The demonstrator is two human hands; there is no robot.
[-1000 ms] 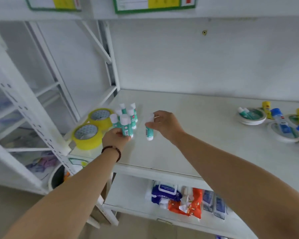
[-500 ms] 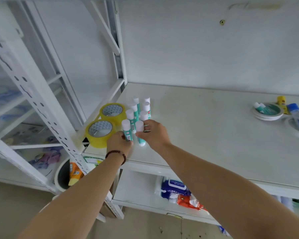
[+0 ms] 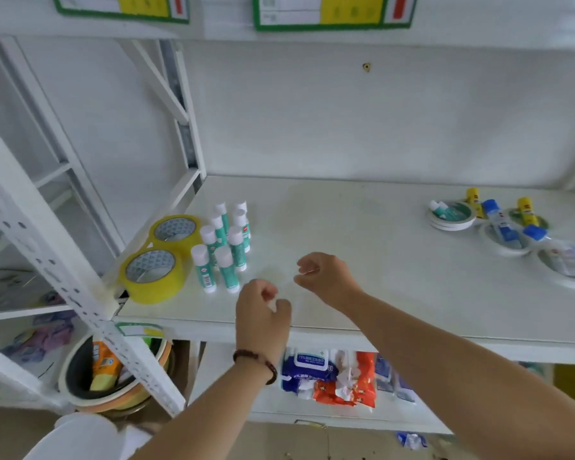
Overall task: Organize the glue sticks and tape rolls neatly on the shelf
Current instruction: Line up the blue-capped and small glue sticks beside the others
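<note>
Several teal glue sticks with white caps (image 3: pixel 225 247) stand upright in two rows at the left end of the white shelf (image 3: pixel 362 260). Two yellow tape rolls (image 3: pixel 158 265) lie flat just left of them. My left hand (image 3: pixel 261 313) hovers at the shelf's front edge, fingers loosely curled, holding nothing. My right hand (image 3: pixel 326 277) hangs over the shelf to the right of the sticks, fingers bent and apart, empty. At the far right, white tape rolls (image 3: pixel 452 216) lie with teal, blue and yellow glue sticks (image 3: pixel 498 224) resting in and around them.
A slanted white perforated shelf post (image 3: pixel 63 270) crosses the left foreground. The lower shelf holds wipe packets (image 3: pixel 329 376). Stacked basins (image 3: pixel 113 376) sit low at the left. Price labels (image 3: pixel 332 11) hang on the shelf edge above.
Both hands have let go of the glue sticks and pulled back toward the shelf's front edge and to the right. The stick my right hand carried now stands in the group.
</note>
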